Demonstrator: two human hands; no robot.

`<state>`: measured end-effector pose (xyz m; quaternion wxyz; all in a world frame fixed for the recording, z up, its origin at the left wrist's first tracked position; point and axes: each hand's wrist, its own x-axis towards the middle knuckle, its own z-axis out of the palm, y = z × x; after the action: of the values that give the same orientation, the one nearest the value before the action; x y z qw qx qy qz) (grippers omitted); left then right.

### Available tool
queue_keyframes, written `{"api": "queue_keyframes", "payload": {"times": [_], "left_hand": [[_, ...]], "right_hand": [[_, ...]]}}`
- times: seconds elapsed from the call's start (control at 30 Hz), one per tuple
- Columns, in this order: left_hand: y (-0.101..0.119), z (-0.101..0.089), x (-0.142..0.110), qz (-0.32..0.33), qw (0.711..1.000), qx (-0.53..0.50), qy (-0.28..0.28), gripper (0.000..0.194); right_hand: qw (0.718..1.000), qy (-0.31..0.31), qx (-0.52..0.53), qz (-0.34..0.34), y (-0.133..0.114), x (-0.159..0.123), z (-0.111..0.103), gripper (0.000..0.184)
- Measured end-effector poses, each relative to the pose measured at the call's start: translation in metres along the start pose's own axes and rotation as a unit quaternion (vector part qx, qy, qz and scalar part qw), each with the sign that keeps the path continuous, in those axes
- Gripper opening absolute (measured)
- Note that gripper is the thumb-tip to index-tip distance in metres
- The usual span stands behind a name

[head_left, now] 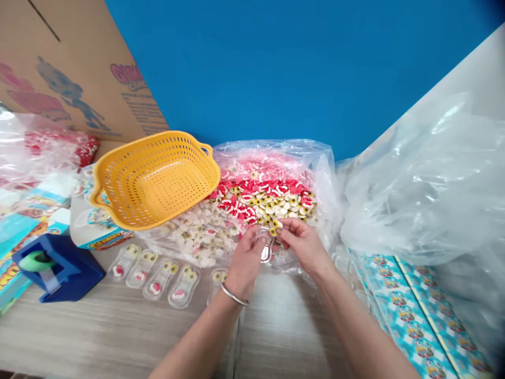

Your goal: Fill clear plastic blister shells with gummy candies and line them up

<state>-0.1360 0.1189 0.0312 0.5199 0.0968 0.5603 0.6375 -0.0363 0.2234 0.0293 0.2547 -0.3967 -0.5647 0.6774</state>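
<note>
In the head view, the left hand [245,259] had its fingers closed on the clear pack [265,256], thumb over the upper part; that grip probably steadied it and left the right side free for access. The pack was held above the near edge of the plastic bag [325,176], perhaps because the loose pieces inside were then in easy reach. Its long axis ran roughly away from the person, one rounded end pointing back toward the body.

The right hand [303,242] pinched a joined pair of yellow eye-shaped pieces [274,230] between thumb and finger at the pack's far end, the pair slanting from near left to far right. On the worktop [118,337], the filled packs [189,288] lay side by side, eyes at the far ends, which leaned rightward; the matching direction seemingly made them easy to compare.
</note>
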Motion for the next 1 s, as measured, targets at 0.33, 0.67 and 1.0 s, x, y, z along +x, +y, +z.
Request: {"api": "queue_keyframes", "payload": {"times": [0.33, 0.67, 1.0], "left_hand": [[-0.006, 0.002, 0.006, 0.010, 0.998, 0.062, 0.032, 0.029], [-0.001, 0.004, 0.000, -0.002, 0.999, 0.044, 0.019, 0.031], [-0.003, 0.001, 0.003, -0.012, 1.000, 0.017, 0.015, 0.028]], "right_hand": [[0.999, -0.032, 0.008, 0.005, -0.003, -0.002, 0.002, 0.028], [0.999, -0.039, -0.035, -0.016, -0.002, -0.003, 0.000, 0.031], [0.990, -0.008, -0.129, -0.064, 0.001, -0.010, -0.005, 0.030]]}}
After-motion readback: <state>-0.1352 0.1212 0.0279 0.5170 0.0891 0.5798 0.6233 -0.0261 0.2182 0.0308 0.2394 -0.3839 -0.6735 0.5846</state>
